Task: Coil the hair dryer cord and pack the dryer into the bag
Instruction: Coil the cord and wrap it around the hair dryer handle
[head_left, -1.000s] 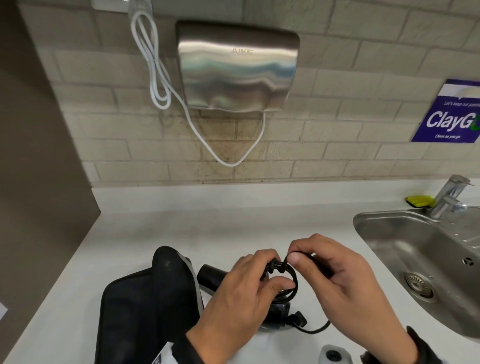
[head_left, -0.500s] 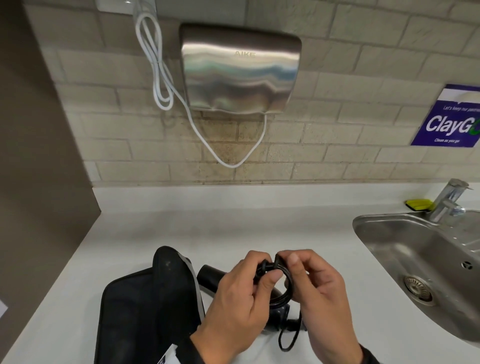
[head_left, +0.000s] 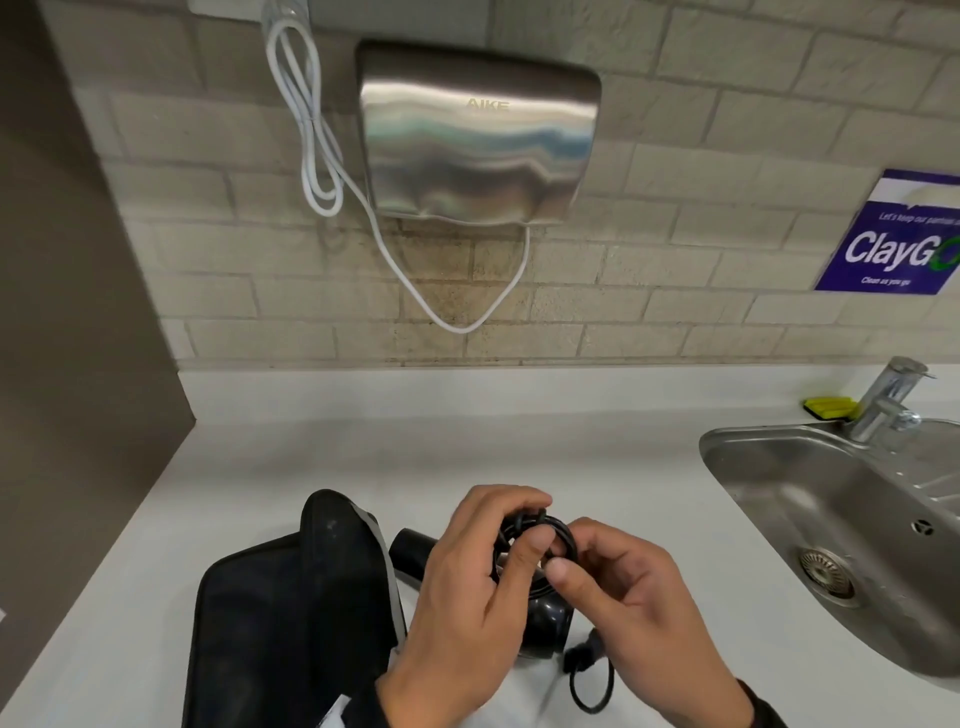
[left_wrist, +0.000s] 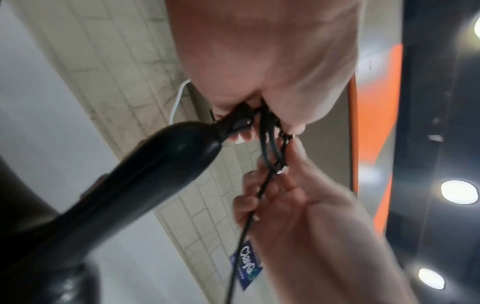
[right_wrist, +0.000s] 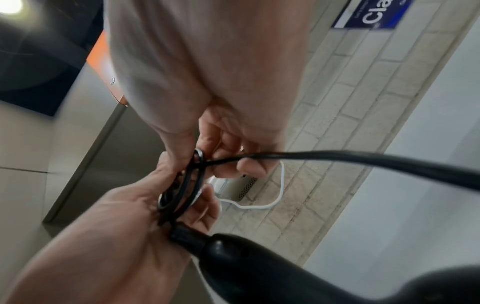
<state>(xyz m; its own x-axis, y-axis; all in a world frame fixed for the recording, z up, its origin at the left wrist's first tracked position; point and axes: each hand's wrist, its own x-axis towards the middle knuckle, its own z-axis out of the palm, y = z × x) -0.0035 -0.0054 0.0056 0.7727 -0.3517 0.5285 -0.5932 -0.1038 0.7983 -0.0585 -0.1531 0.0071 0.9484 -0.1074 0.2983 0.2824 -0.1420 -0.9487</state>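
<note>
The black hair dryer (head_left: 546, 618) lies on the white counter under my hands, its nozzle (head_left: 410, 546) pointing left. My left hand (head_left: 519, 527) grips a small coil of the black cord (head_left: 563, 530) above the dryer. My right hand (head_left: 560, 564) pinches the cord at the coil's lower right edge. The plug (head_left: 584, 656) and a short loose loop hang below my right hand. The black bag (head_left: 291, 623) lies open just left of the dryer. In the right wrist view the coil (right_wrist: 191, 185) sits against my left palm, above the dryer's handle (right_wrist: 246, 265).
A steel sink (head_left: 810, 499) with a tap (head_left: 883, 400) is set into the counter at the right. A yellow sponge (head_left: 828, 405) lies behind it. A steel hand dryer (head_left: 478, 135) with a white cable hangs on the brick wall. A dark panel (head_left: 62, 312) bounds the left side.
My right hand has moved from the top of the coil down to its lower right edge, carrying the cord round. The loose tail with the plug is shorter.
</note>
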